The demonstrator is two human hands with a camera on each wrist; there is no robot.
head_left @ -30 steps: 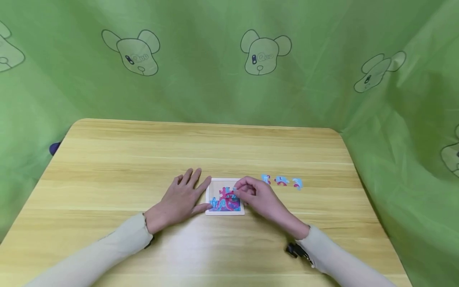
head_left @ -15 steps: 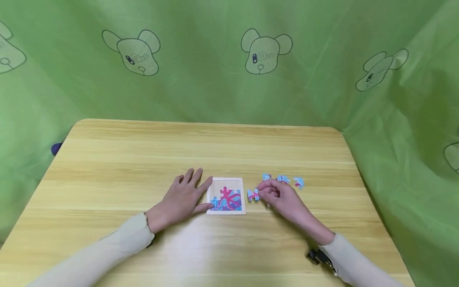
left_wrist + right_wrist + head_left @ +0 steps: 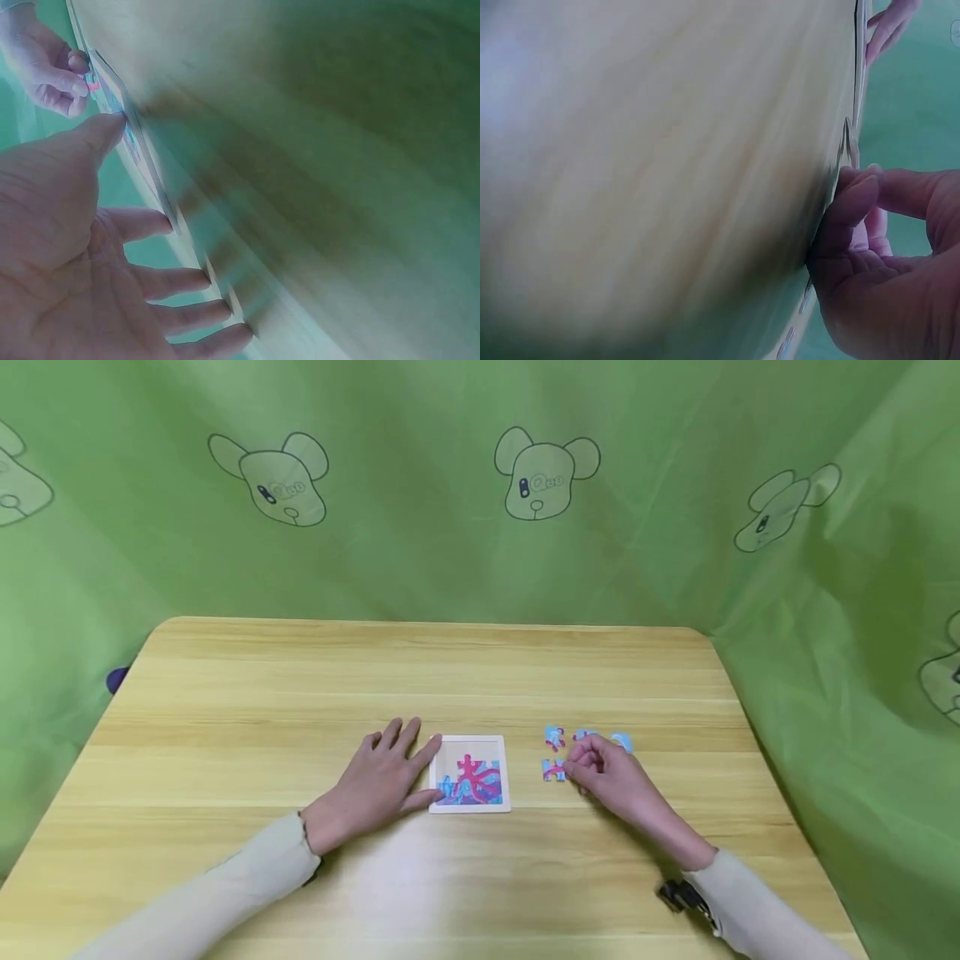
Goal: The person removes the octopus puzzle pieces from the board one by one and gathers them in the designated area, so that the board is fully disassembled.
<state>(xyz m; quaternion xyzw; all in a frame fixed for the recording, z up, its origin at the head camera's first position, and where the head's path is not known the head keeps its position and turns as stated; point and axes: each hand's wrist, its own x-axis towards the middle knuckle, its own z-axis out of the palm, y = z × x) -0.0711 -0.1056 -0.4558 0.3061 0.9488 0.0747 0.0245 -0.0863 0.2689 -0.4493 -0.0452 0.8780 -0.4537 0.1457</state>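
The left hand (image 3: 370,787) lies spread, thumb and forefinger touching the left side of the puzzle frame (image 3: 506,781), probably to steady it. Right of the frame, near other loose pieces (image 3: 554,737), the right hand (image 3: 617,781) pinches a puzzle piece (image 3: 552,770) by its edge, perhaps for fine control.

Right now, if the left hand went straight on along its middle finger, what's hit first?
For the left hand, the tabletop looks free up to the green curtain, gap unclear. Its thumb and index finger are at the puzzle frame, which might drag along.
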